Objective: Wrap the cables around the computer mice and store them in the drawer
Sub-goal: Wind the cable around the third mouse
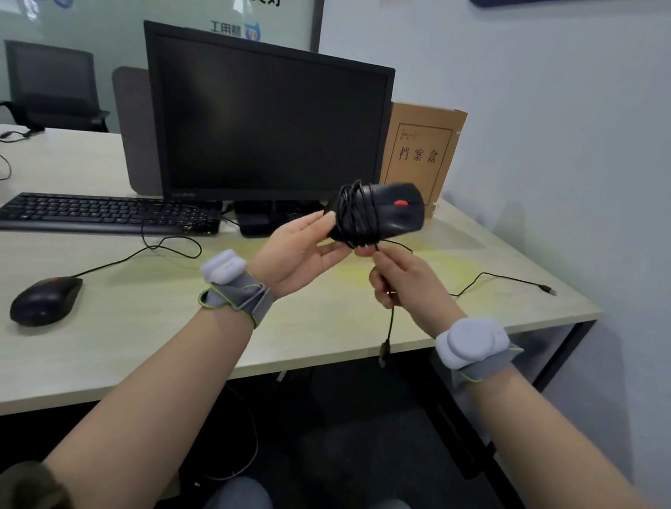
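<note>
A black mouse [394, 213] with a red wheel is held in the air above the desk, its cable wound in several loops [353, 214] around its rear. My left hand [300, 250] grips the wrapped end from below. My right hand [402, 279] pinches the loose end of that cable just under the mouse; the rest runs through my palm and the USB plug [384, 351] dangles below the desk edge. A second black mouse [45, 299] lies on the desk at the left, its cable [148, 248] unwound. No drawer is in view.
A black keyboard [102, 213] and monitor [261, 122] stand behind my hands. A brown archive box [420, 154] leans at the wall. Another black cable with a USB plug [547, 288] lies on the desk's right part [530, 308]. An office chair [50, 88] is far left.
</note>
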The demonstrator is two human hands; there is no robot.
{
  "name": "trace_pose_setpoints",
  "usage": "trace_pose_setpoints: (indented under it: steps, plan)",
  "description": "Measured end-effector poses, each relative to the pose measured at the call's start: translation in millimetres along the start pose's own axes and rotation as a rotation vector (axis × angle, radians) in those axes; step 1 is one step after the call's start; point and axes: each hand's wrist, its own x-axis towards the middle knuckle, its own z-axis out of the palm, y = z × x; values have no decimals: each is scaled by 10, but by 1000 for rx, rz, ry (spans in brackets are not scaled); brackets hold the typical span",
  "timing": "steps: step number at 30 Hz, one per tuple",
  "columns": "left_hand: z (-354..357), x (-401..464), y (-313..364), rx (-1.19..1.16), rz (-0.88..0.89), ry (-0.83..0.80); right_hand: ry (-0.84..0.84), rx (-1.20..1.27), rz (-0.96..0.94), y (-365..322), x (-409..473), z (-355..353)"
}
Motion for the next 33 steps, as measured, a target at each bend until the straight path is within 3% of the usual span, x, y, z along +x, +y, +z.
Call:
trace_pose_setpoints:
  steps: [7,12,17,25,33]
  plan:
    - [-107,70,-80,210,115,342,-18,-392,36,-8,-5,133]
    - [-139,40,-96,520,83,349,-23,-616,69,-26,-24,178]
    - [-170,28,-40,746,122,391,-72,-663,79,-37,-51,272]
    - [-275,-166,23,481,-22,431,-125,-675,15,-100,-100,495]
    - [-705,-652,256,603,-284,291,-76,-533,-136,-210,-204,750]
